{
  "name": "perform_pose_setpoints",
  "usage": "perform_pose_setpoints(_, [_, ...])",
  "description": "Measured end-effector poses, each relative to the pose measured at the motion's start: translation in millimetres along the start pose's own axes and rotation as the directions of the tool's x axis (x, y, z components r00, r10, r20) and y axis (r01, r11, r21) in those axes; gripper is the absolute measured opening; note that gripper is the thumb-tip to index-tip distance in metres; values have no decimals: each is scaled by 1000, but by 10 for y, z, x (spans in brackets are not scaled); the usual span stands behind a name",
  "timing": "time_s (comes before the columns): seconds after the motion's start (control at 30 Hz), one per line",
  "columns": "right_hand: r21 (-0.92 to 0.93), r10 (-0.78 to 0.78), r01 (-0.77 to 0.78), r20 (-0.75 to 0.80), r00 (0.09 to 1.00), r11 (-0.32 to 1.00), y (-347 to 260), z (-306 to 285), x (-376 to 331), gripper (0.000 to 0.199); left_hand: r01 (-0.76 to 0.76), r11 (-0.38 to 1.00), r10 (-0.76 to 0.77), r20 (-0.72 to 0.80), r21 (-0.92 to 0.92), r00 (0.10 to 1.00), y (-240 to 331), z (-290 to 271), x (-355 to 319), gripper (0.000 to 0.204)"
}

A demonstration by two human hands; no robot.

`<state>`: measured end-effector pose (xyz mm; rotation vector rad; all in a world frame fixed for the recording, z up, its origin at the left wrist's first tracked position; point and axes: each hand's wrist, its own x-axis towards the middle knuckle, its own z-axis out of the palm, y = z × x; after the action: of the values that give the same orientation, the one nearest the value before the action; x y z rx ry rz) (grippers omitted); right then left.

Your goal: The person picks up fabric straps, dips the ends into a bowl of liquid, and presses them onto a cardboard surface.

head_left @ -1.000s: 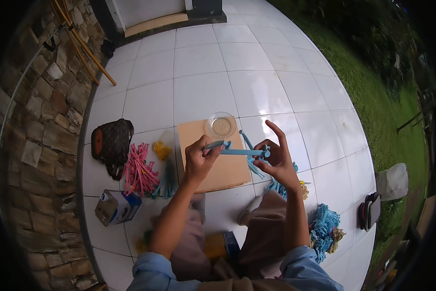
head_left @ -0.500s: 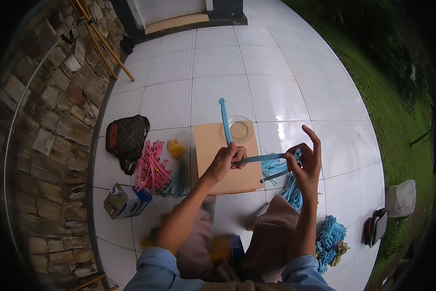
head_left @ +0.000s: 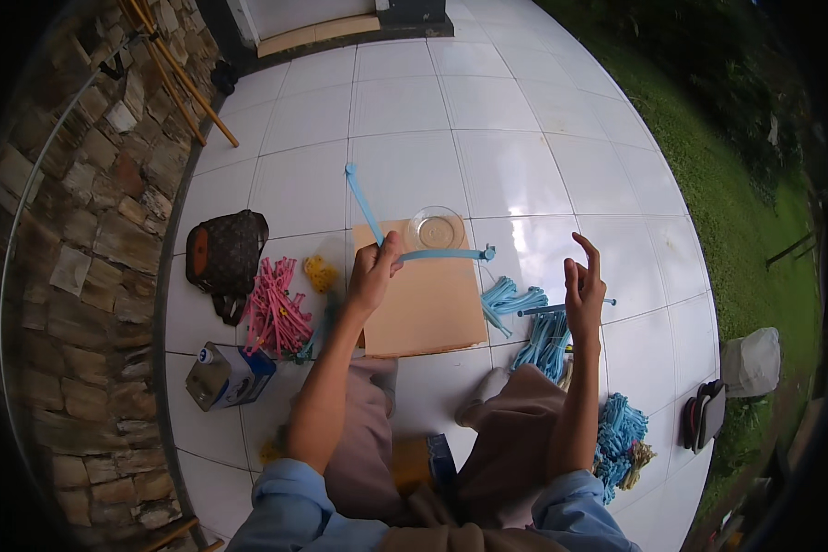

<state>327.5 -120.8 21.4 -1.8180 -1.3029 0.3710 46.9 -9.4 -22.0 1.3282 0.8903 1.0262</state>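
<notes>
My left hand (head_left: 375,269) is closed on a flat blue strap (head_left: 446,255) above the cardboard board. One length slants up and away, ending in a round tip; another runs right to a knobbed end. Whether this is one bent strap or two, my fingers hide. My right hand (head_left: 583,296) is raised on the right, its index finger stretched up. A second, thinner blue strip (head_left: 544,311) crosses that hand and sticks out on both sides, apparently gripped by the lower fingers. Bundles of light blue straps (head_left: 515,299) lie on the tiles between the board and my right hand.
On the board (head_left: 423,313) stands a clear round dish (head_left: 435,230). Leftward lie pink straps (head_left: 277,308), a yellow bundle (head_left: 320,273), a brown bag (head_left: 225,258) and a metal can (head_left: 230,375). More blue bundles (head_left: 622,437) and a white plastic bag (head_left: 751,362) are at right.
My right hand has let go of the strap's end and drawn away to the right, keeping the thinner strip. My left hand has moved left and farther off with its strap.
</notes>
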Motion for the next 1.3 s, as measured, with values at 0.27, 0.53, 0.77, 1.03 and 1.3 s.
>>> perform_pose_setpoints(0.27, [619, 55, -84, 66, 996, 781, -272, 441, 51, 34, -49, 969, 24, -105, -241, 994, -31, 157, 23, 35])
perform_pose_setpoints(0.53, [852, 23, -65, 63, 998, 520, -887, 617, 28, 35, -108, 951, 78, -113, -288, 990, 175, -58, -46, 40])
perform_pose_setpoints(0.77, [888, 48, -90, 77, 996, 450, -1039, 1265, -49, 28, -245, 941, 168, -304, -235, 938, 188, -424, -174, 40])
perform_pose_setpoints(1.03, [904, 281, -304, 221, 934, 300, -678, 2340, -136, 27, -187, 936, 81, -336, -297, 938, 90, -710, -229, 39])
perform_pose_setpoints(1.3, [191, -118, 108, 44, 992, 976, -421, 2350, -57, 31, -32, 971, 35, 9, -236, 999, 81, -557, -186, 43])
